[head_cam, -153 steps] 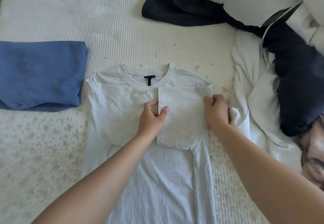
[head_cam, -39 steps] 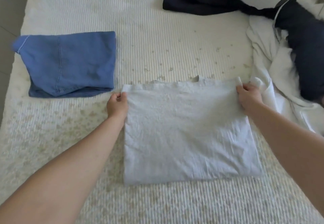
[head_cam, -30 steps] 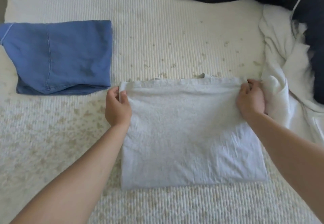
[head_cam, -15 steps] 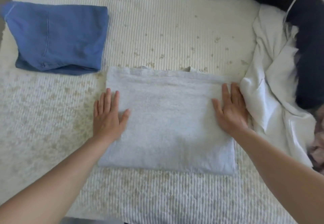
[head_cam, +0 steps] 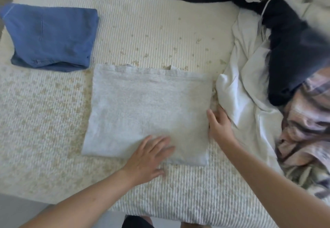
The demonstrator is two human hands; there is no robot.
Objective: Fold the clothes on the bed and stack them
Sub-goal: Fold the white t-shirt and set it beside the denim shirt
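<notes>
A: The left hand [head_cam: 149, 158] lies flat on the near edge of the folded grey shirt [head_cam: 148, 113]; the right hand [head_cam: 220, 126], loosely open, seems to touch its right edge (blurred).

B: Lifted carelessly towards the blue garment [head_cam: 51, 36] at far left, the fold could fall open.

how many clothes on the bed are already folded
2: the blue garment at far left, and the light grey shirt in the middle under both hands. The heap at right is unfolded and may hide more.

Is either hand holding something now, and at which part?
Nothing is held. The left hand lies flat on the folded grey shirt near its front edge; the right hand touches its right edge with relaxed fingers.
</notes>
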